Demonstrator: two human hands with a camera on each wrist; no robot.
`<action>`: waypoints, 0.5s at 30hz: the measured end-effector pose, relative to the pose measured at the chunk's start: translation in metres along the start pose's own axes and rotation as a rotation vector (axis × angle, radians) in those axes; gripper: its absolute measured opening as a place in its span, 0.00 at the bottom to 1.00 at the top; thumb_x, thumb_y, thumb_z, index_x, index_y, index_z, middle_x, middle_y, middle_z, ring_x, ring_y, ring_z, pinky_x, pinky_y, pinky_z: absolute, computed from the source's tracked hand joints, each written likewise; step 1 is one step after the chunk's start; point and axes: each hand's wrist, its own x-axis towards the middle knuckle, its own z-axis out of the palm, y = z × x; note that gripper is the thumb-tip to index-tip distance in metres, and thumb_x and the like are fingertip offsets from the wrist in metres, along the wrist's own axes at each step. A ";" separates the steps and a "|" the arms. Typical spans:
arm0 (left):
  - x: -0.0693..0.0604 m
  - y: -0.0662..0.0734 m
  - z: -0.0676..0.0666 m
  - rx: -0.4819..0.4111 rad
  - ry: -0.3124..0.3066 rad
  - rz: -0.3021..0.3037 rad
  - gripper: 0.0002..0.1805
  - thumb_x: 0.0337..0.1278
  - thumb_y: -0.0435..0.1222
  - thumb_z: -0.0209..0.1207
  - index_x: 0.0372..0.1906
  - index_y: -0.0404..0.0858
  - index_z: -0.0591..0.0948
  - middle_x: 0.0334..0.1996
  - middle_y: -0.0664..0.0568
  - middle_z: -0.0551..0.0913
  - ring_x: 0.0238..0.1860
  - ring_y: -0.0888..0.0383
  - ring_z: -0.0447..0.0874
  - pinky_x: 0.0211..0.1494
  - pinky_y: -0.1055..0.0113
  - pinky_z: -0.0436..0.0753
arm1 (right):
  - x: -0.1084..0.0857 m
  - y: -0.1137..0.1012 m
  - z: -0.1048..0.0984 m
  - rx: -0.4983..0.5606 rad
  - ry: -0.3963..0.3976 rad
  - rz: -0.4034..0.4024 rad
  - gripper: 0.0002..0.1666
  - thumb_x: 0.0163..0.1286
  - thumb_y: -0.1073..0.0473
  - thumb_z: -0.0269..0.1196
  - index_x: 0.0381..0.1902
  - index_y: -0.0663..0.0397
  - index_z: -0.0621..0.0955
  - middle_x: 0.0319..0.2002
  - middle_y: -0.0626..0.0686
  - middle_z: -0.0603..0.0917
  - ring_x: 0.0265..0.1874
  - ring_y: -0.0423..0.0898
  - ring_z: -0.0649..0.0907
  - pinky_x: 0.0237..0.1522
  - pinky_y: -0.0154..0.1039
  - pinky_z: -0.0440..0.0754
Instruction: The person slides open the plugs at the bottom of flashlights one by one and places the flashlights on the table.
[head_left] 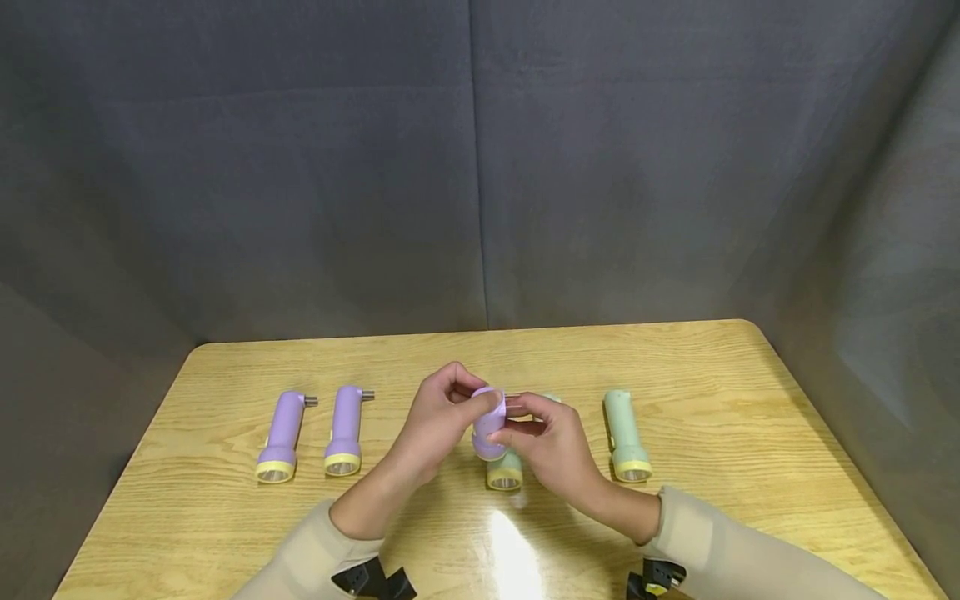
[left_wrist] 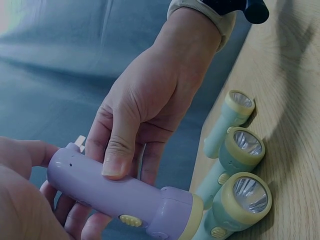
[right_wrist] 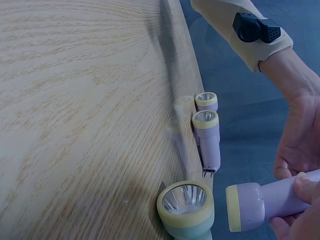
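A purple flashlight [head_left: 487,433] with a yellow lens ring is held between both hands above the table, lens end toward me. My left hand [head_left: 438,421] grips its back end, thumb along the top. My right hand [head_left: 555,442] holds its right side, the thumb pressing the body [left_wrist: 100,180]. Metal plug prongs [left_wrist: 79,142] stick out of the back end, close to the right fingers. A yellow slide switch [left_wrist: 131,220] shows on the body. Directly below lies a green flashlight [head_left: 505,473], partly hidden by the purple one and my right hand.
Two purple flashlights [head_left: 283,437] [head_left: 345,429] lie at left with prongs out, lenses toward me. Another green flashlight [head_left: 626,433] lies at right. One more green flashlight [left_wrist: 242,150] shows in the left wrist view. Dark cloth [head_left: 480,167] hangs behind the wooden table [head_left: 712,375].
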 end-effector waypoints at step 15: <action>0.002 0.000 -0.004 0.032 -0.007 0.009 0.07 0.61 0.31 0.67 0.38 0.33 0.80 0.36 0.47 0.82 0.36 0.55 0.78 0.41 0.65 0.78 | 0.004 -0.001 0.000 0.027 -0.014 0.034 0.19 0.56 0.72 0.75 0.47 0.67 0.86 0.44 0.62 0.88 0.43 0.57 0.89 0.45 0.40 0.88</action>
